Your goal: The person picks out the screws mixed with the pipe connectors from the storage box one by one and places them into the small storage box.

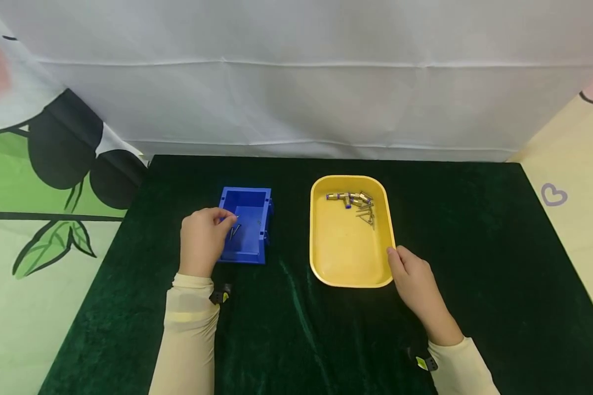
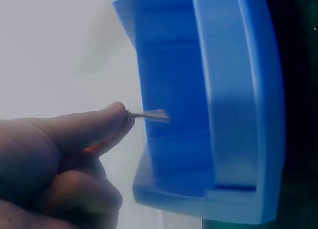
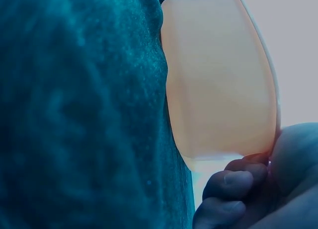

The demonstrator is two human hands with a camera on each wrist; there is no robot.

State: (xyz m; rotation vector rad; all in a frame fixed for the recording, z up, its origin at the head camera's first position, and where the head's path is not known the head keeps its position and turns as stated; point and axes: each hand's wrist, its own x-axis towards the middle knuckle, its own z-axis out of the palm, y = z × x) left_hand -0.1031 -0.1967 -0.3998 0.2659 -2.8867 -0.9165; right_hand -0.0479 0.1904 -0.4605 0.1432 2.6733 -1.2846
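Note:
My left hand (image 1: 205, 238) is over the left side of a blue plastic bin (image 1: 247, 257). Between thumb and finger it pinches a small threaded screw (image 2: 151, 115), seen best in the left wrist view, its end pointing at the bin. A few screws (image 1: 235, 230) lie on the bin's floor. To the right stands a shallow yellow tray (image 1: 341, 263), whose lower right rim my right hand (image 1: 417, 280) grips, with the thumb on the edge and fingers curled below. Several brass fittings with blue ends (image 1: 347, 197) and several screws (image 1: 369, 215) lie in the tray's upper right part.
A dark green velvet cloth (image 1: 286, 340) covers the table. A white curtain (image 1: 326, 104) hangs along its back edge, and printed panels (image 1: 59, 263) flank the sides. Between bin and tray runs a strip of bare cloth.

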